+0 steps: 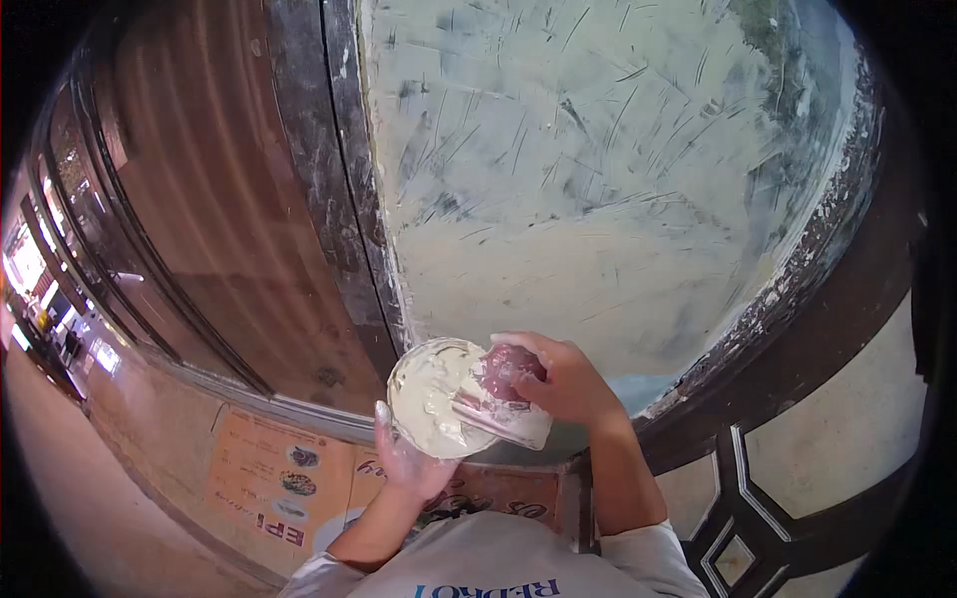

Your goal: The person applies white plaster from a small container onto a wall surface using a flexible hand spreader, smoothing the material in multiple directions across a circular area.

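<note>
My left hand [414, 470] cups a round tub [392, 404] from below and from its left side, the thumb up along the wall. Pale cream putty [434, 384] fills the tub and is smeared around its inside. In my right hand [573, 384] is a putty knife [508, 371], gripped by its dark red, putty-spattered handle. Its wide blade [498, 421] lies over the tub's right side, coated with putty; I cannot tell whether it touches the rim. White smears mark the fingers of both hands.
Ahead stands a panel [558, 269] covered in patchy pale putty with dark streaks. A dark, paint-flecked frame [344, 169] runs along its left, beside brown glazing [219, 199]. A dark curved border [797, 299] edges its right. Printed orange cardboard [269, 468] lies on the floor.
</note>
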Demonstrator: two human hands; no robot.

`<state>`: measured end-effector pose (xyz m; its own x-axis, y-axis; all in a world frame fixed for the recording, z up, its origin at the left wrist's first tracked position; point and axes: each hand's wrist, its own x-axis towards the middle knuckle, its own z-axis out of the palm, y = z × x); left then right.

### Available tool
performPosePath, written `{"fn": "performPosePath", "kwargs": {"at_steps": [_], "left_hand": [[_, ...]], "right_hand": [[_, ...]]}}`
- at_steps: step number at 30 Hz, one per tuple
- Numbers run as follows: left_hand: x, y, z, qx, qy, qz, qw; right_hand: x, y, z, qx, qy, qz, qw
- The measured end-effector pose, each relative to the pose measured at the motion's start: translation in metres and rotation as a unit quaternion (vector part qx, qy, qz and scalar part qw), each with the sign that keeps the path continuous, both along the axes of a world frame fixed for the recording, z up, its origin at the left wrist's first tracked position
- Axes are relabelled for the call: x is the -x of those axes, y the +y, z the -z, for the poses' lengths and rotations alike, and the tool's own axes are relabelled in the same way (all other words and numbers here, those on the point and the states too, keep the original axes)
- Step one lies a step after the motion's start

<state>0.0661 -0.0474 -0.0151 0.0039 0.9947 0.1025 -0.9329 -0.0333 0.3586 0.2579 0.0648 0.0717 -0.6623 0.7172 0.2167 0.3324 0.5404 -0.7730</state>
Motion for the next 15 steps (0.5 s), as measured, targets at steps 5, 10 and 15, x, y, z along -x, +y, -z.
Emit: {"fn": "performPosePath", "kwargs": {"at_steps": [5,10,15], "left_hand": [[0.011,0.000,0.009,-0.010,-0.032,-0.016,0.999],[0.017,-0.001,0.005,-0.015,-0.019,-0.026,0.999],[0.021,-0.002,0.005,-0.054,-0.003,-0.013,0.998]], "right_hand": [[-0.018,-0.003,0.011,0.043,0.030,0.038,0.998],[-0.042,-0.004,0.024,0.045,-0.041,0.093,0.994],[-0.052,0.012,0.021,-0.086,0.145,0.193,0.967]]}}
